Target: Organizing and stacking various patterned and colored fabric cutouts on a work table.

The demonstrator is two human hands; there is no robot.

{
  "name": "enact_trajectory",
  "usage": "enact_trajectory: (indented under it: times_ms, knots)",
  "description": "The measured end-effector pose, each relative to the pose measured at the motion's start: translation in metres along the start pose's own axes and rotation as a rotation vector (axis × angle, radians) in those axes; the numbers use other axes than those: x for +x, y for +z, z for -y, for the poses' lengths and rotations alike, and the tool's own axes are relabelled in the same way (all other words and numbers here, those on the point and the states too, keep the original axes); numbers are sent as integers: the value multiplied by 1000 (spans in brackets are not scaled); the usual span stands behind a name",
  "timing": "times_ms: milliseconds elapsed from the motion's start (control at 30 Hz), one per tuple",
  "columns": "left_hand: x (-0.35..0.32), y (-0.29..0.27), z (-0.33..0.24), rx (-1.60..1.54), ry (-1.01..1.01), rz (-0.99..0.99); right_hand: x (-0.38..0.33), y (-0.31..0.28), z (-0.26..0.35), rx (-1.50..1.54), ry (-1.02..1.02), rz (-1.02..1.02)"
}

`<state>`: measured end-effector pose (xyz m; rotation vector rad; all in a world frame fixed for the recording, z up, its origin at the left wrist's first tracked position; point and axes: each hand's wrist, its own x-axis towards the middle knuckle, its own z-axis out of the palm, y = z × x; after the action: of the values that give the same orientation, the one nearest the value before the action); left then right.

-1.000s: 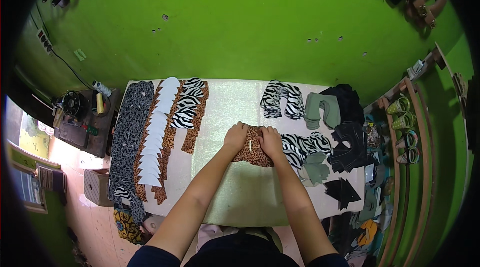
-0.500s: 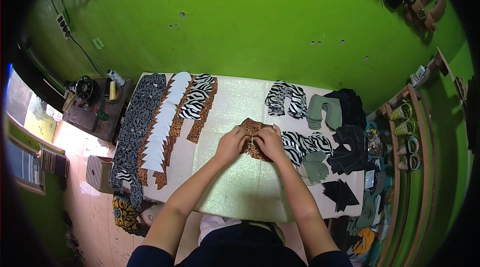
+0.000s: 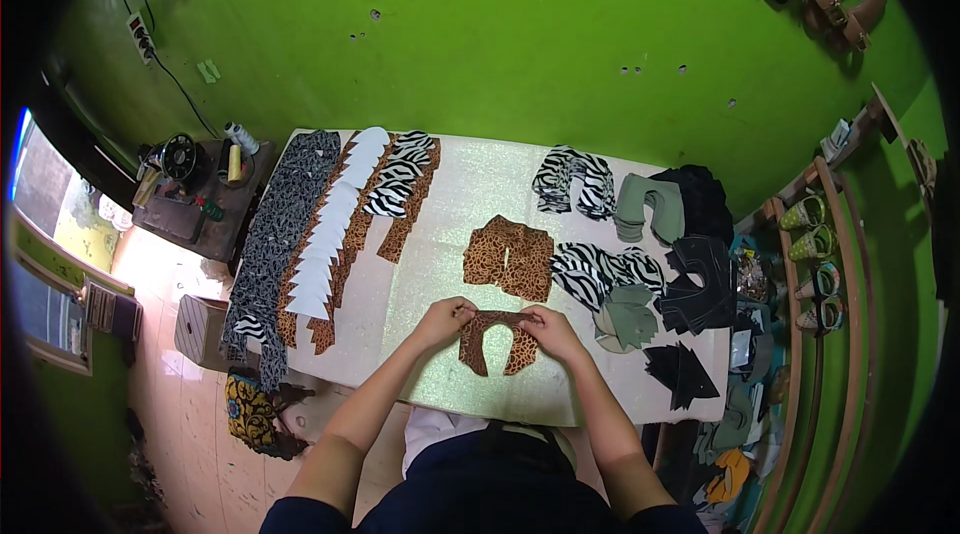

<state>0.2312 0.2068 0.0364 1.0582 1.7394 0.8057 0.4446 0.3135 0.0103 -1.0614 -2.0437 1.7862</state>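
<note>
A U-shaped leopard-print cut piece is stretched between my two hands near the table's front edge, its two legs toward me. My left hand pinches its upper left corner. The opposite corner is in the closed fingers of my right hand. The piece's left part looks darker than its right. Just beyond my hands lies a stack of leopard-print pieces, with a narrow gap in its middle.
At the table's left are rows of grey patterned pieces, white pointed pieces and leopard and zebra pieces. On its right lie zebra pieces, green pieces and black pieces. A sandal rack stands beyond.
My hands have come back toward me from the leopard-print stack, bringing one U-shaped piece with them. The stack now lies uncovered beyond them. The whole view has shifted slightly.
</note>
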Motion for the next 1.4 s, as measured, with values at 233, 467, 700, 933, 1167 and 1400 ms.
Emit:
enact_trajectory:
  times_ms: [233, 467, 700, 933, 1167, 1400]
  knots:
    - [-3, 25, -13, 335, 220, -207, -8, -21, 14, -768, -153, -581]
    - [11, 63, -45, 112, 256, -105, 7, -61, 9, -936, -11, -653]
    - [17, 92, -53, -142, 171, -131, -12, -39, 10, -491, -80, -517]
    - [28, 115, -35, -381, -124, -95, -29, -1, -22, -56, -98, -457]
    - [22, 110, -31, -356, -81, -114, -35, -2, -15, 180, -19, -204]
    - [22, 111, -22, -683, -116, -13, -32, -10, -28, 326, 32, -84]
